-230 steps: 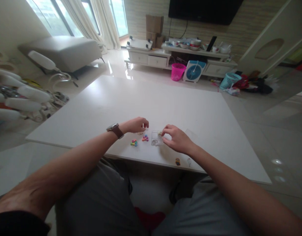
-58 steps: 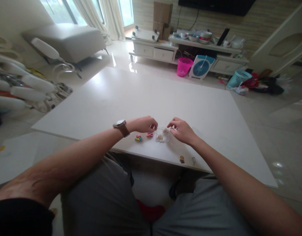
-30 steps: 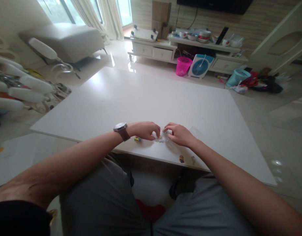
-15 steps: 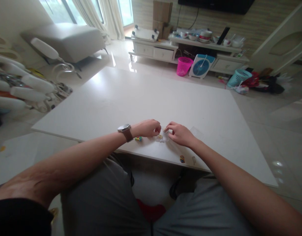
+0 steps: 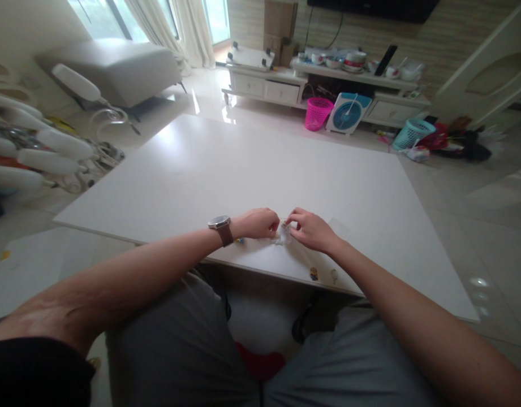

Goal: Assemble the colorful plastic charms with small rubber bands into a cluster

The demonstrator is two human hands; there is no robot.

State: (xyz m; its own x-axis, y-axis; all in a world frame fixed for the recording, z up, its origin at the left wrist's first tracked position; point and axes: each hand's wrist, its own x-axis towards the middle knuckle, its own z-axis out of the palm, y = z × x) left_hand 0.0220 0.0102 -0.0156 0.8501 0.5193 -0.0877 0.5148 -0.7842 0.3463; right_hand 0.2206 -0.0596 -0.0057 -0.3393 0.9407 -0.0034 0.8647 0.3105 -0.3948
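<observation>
Directly between the loosely curled hands [image 5: 308, 229] sits the clear box [image 5: 282, 239]; whether they grip anything, I cannot tell.

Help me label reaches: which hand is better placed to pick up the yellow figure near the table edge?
Probably the right hand. Though its fingers are at the clear box, it is nearer the yellow figure than the left hand.

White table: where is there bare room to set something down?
The white table is open from beyond the left hand and right hand to its far edge. Crowded: the clear box between the hands, and the near edge by the yellow figure and small pale item.
</observation>
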